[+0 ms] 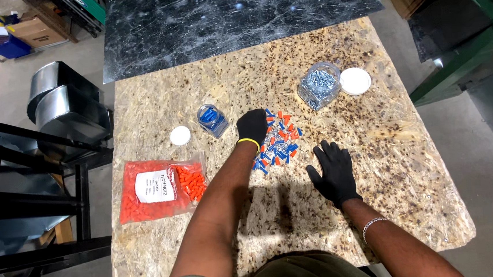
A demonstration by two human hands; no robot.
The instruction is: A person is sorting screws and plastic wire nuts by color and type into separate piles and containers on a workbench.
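Nearest the camera, the right hand (334,171) lay flat on the bench (386,146), fingers spread, holding nothing, probably as a brace. Just left of it and a bit further out sat the pile of blue and orange wire caps (280,142). The left hand (252,126) was curled down on the pile's far-left edge; grip looked pinched on a cap or two, but can't tell for sure. Small jar w/ blue caps (212,119) lay just left of that grip, open, its white lid (180,135) beyond. Bag of orange caps (158,188) further left. Jar of screws (318,85) & its lid (355,81) further out to the right.
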